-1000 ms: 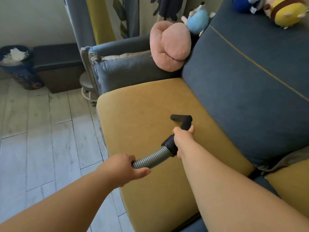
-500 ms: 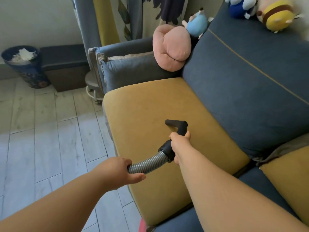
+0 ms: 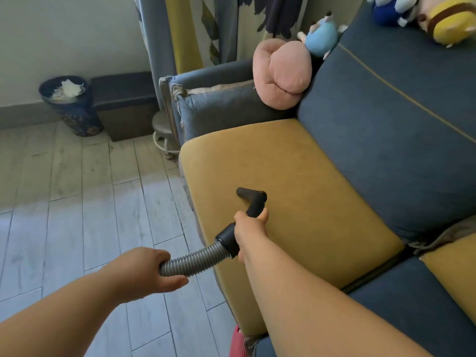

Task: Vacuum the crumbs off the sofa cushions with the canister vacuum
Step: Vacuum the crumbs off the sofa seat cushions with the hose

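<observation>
A black vacuum nozzle [image 3: 251, 198] rests on the yellow seat cushion [image 3: 296, 176] of the sofa, near the cushion's front middle. My right hand [image 3: 248, 229] grips the black handle just behind the nozzle. A grey ribbed hose [image 3: 195, 260] runs from the handle back to the left, past the cushion's front edge. My left hand [image 3: 144, 271] grips that hose over the floor. No crumbs are plain to see on the cushion. The canister itself is out of view.
A blue back cushion [image 3: 386, 140] rises behind the seat. A pink plush [image 3: 282, 73] and a blue pillow [image 3: 221, 109] sit at the sofa's far end, more plush toys [image 3: 443, 19] on top. A full bin [image 3: 70, 104] stands on the wooden floor [image 3: 77, 202]. Something red [image 3: 238, 342] shows at the bottom.
The nozzle has slid a little toward me and to the left on the yellow cushion. Both hands keep their grip; the view has shifted so the sofa sits further right.
</observation>
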The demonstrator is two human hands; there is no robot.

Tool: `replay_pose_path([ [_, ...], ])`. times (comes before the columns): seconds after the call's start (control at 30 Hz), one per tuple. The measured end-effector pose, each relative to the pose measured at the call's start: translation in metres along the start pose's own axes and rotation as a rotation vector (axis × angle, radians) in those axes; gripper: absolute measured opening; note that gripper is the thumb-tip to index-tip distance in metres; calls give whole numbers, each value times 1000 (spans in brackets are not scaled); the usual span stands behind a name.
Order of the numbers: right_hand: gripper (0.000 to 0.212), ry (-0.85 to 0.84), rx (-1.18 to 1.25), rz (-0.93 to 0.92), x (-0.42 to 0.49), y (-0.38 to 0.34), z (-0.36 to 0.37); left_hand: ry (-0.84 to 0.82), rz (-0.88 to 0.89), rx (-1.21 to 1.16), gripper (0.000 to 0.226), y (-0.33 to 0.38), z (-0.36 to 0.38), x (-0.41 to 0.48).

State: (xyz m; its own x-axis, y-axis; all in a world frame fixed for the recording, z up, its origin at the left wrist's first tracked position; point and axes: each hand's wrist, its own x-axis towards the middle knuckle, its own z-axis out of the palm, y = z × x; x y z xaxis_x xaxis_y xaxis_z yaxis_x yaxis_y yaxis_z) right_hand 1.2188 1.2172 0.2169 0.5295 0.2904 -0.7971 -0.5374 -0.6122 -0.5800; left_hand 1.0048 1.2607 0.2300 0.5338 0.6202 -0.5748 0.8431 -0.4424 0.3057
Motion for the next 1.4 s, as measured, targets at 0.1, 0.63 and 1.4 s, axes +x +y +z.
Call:
replay_pose_path([
  [0.1,77,27,20,6,7,-4,-7,71,36,79,59,7,5,12],
  [0.63,77,291,253,-14,91,-80,-105,139,109,113,58,132,-21,133],
  [1.4,80,174,70,-121,233,-236,-80,26,-116,-350,55,197,-64,273],
])
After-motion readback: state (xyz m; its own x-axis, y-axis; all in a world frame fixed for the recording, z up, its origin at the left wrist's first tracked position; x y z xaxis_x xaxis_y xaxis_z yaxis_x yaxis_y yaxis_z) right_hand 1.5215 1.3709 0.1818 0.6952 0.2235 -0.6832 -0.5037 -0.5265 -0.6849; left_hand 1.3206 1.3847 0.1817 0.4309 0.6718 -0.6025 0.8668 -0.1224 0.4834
